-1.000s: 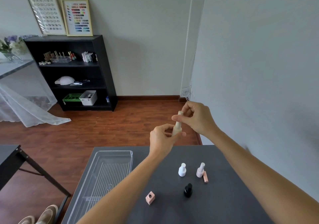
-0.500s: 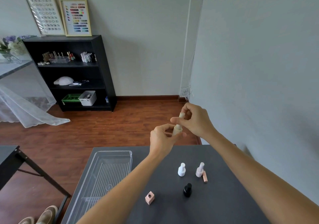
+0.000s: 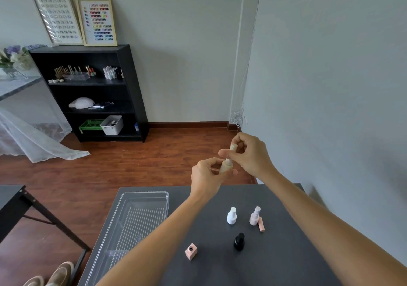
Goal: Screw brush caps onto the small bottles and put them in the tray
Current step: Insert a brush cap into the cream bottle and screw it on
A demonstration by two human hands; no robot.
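My left hand (image 3: 207, 175) grips a small beige bottle (image 3: 226, 166) held up above the far edge of the dark table (image 3: 286, 252). My right hand (image 3: 248, 153) pinches the ribbed beige brush cap (image 3: 232, 149) that sits on the bottle's neck. On the table stand a white capped bottle (image 3: 231, 216), a pale pink capped bottle (image 3: 255, 216) with a loose pink cap (image 3: 261, 224) lying beside it, a black capped bottle (image 3: 239, 241) and an open square pink bottle (image 3: 191, 251). The clear plastic tray (image 3: 132, 224) lies on the table's left side with no bottles in it.
A grey wall runs close along the right of the table. A second dark table (image 3: 13, 197) stands to the left. A black shelf unit (image 3: 92, 92) with bottles and bins stands against the far wall. Shoes (image 3: 50, 277) show at the bottom left.
My right hand's fingers have shifted around the cap, turning it on the bottle. Both hands stay in about the same place above the table edge.
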